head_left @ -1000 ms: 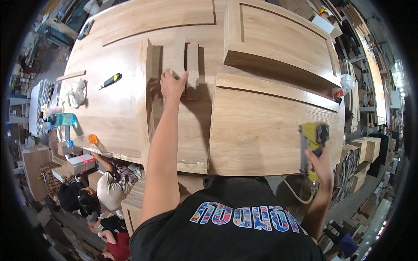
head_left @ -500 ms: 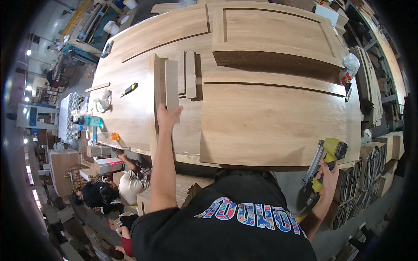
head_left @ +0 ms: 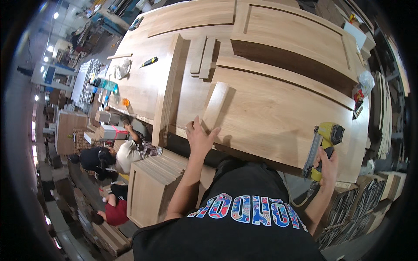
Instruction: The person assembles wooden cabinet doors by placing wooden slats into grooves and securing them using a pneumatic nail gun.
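Note:
My left hand [head_left: 201, 138] is at the near end of a short pale wood strip [head_left: 216, 102], with its thumb and fingers on either side of it. The strip slants over the near left part of a large flat wood panel [head_left: 278, 111] and casts a shadow to its right. My right hand [head_left: 327, 164] is wrapped round the handle of a yellow-green and black nail gun [head_left: 325, 135], held by the panel's near right edge with its hose fitting hanging down. Left of the panel, a long wood board [head_left: 167, 93] stands on edge across the table, overhanging its front edge.
Two short strips [head_left: 203, 58] lie beyond the panel's left side. A framed panel [head_left: 296, 37] lies farther back. On the left are a utility knife [head_left: 149, 62], a plastic bag [head_left: 123, 68] and a teal bottle [head_left: 106, 85]. Stacked cabinet doors [head_left: 152, 187] stand below the table; other people work at left.
My left hand has carried the wood strip from beside the upright board rightward and nearer, over the panel's edge. The nail gun stays in my right hand. The view has turned somewhat.

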The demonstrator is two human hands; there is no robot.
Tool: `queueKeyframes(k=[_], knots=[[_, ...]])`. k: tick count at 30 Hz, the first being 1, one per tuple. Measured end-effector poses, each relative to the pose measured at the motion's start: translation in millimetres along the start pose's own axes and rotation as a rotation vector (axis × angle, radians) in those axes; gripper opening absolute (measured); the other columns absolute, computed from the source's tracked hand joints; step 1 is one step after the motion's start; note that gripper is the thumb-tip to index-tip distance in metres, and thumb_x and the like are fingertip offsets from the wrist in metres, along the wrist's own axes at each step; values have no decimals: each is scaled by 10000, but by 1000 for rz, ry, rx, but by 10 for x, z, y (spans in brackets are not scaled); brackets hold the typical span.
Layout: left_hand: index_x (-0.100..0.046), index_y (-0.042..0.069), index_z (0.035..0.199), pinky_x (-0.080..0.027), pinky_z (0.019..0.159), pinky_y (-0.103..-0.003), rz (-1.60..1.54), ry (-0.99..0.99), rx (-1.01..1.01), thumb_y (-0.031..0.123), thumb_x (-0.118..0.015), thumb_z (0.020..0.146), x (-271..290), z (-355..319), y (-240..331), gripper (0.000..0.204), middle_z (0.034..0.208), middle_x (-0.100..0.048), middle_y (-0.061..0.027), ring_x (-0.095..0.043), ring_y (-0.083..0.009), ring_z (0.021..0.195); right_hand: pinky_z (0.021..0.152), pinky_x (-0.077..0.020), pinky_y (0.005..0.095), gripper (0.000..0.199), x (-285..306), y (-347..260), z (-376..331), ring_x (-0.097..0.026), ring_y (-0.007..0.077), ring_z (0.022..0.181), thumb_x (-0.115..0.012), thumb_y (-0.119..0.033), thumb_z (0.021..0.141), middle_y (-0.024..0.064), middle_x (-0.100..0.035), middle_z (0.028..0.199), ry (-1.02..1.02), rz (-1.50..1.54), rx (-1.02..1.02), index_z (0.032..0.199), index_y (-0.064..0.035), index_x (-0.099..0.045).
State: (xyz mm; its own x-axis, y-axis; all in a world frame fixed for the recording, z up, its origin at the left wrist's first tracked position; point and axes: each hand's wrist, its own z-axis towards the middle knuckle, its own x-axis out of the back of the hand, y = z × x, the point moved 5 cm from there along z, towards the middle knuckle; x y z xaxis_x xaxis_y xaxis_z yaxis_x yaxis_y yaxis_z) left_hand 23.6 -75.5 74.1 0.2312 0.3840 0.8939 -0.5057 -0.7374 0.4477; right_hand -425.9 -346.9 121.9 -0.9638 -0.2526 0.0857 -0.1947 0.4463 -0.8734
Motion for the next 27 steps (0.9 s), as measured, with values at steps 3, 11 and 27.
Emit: queueKeyframes(k=[3, 11, 27], knots=[[-466, 12, 1651, -395, 1270, -607, 47, 15, 13, 542, -948, 834, -116, 62, -25, 1087, 1626, -495, -324, -479, -511, 1518, 571, -476, 301, 208, -91, -117, -28, -559, 110, 607, -774, -176, 1091, -4, -587, 768, -40, 6, 12, 1121, -54, -609], [-476, 26, 1672, -526, 1166, -543, -167, -76, -37, 460, -868, 929, -413, 606, -74, 946, 1568, -636, -269, -615, -472, 1422, 542, -475, 305, 209, -295, -238, -159, -561, 123, 588, -760, -171, 1099, 6, -570, 758, -29, 0, -7, 1077, -74, -576], [-508, 85, 1677, -578, 1080, -533, -156, -138, 189, 507, -789, 974, -431, 1167, 305, 867, 1532, -691, -178, -708, -418, 1322, 553, -475, 302, 210, -470, -371, -330, -560, 135, 599, -780, -192, 1090, 12, -579, 784, -17, -58, -16, 1136, -77, -611]])
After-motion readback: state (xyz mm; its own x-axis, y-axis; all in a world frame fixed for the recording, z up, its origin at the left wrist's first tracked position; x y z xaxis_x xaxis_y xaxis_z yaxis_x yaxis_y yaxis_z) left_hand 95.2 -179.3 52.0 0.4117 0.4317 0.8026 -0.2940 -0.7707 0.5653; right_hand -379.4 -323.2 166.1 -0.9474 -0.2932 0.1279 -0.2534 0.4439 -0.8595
